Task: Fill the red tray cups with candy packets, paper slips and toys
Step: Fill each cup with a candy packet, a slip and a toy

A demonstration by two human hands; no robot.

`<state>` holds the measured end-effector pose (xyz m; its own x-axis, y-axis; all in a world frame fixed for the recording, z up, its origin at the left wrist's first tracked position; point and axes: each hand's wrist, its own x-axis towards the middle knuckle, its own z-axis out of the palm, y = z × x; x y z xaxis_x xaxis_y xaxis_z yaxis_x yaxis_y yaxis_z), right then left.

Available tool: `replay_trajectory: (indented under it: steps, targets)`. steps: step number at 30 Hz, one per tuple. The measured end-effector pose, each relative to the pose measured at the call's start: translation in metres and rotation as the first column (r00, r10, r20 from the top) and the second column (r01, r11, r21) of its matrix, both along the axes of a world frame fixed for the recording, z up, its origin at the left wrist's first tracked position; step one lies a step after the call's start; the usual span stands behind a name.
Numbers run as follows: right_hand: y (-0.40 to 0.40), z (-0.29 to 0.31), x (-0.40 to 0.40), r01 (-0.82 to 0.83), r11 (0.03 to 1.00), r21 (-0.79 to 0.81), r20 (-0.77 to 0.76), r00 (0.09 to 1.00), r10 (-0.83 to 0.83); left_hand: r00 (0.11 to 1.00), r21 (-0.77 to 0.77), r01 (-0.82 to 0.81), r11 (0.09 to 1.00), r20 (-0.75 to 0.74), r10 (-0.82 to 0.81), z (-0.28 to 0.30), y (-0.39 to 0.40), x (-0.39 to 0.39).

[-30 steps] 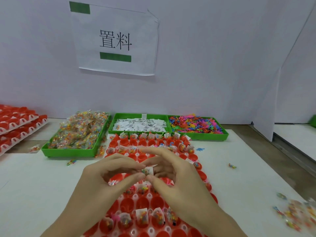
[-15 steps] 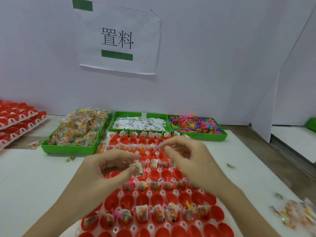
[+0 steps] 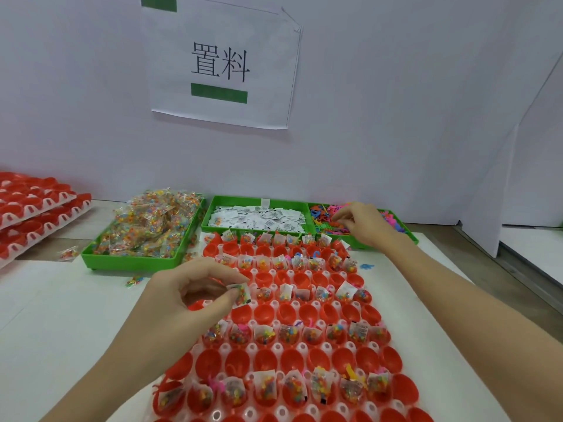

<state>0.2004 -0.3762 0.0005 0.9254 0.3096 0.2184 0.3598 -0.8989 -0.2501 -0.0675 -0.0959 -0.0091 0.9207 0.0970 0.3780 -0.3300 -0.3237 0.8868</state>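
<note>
The left hand (image 3: 189,295) pinches a candy packet (image 3: 240,293) with a paper slip folded behind it between thumb and forefinger, the other fingers curled loosely behind. It holds the packet over the left edge of the red tray (image 3: 292,318), level with the row of cups that already carries packets.

The right hand (image 3: 364,222) reaches far forward into the green bin of toys (image 3: 405,229); its fingertips (image 3: 338,215) are bent down into the pile of coloured plastic pieces, and whether they have closed on one I cannot tell — the toys hide the tips.

The tray lies lengthwise on the white table (image 3: 61,315), running from the near edge of the view up to the bins. Its rows alternate: 1 row of cups holding packets and slips, some with a toy poking out, then 1 row of bare red cups.

Behind the tray stand 3 bins side by side: a green bin heaped with candy packets (image 3: 146,226) on the left, a green bin of paper slips (image 3: 259,219) in the middle, the toy bin on the right. A few packets lie loose on the table near the left bin. At the far left — stacked red trays (image 3: 33,208). On the white wall hangs a paper sign (image 3: 222,62) with 2 black characters and green bars.
</note>
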Motion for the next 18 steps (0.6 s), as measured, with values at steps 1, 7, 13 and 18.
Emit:
replay_trajectory:
  steps: [1,7,13,18]
  targets:
    - [0.004,-0.001,0.005,-0.003,1.000,-0.014,0.006,1.000,0.003,1.000,0.002,0.002,1.000,0.002,-0.002,0.000,0.000,0.000]
    - [0.012,-0.001,0.030,0.142,0.959,-0.246,0.053,0.990,-0.133,1.000,-0.008,-0.002,1.000,0.011,0.002,0.000,0.004,0.002]
    - [0.012,-0.007,0.039,0.105,0.973,-0.208,-0.020,0.994,-0.112,1.000,-0.015,0.011,1.000,0.013,-0.011,0.001,0.005,0.002]
    - [0.002,-0.010,0.039,0.096,0.994,-0.052,-0.003,0.995,-0.096,1.000,-0.006,0.007,1.000,0.012,-0.007,0.000,0.005,0.003]
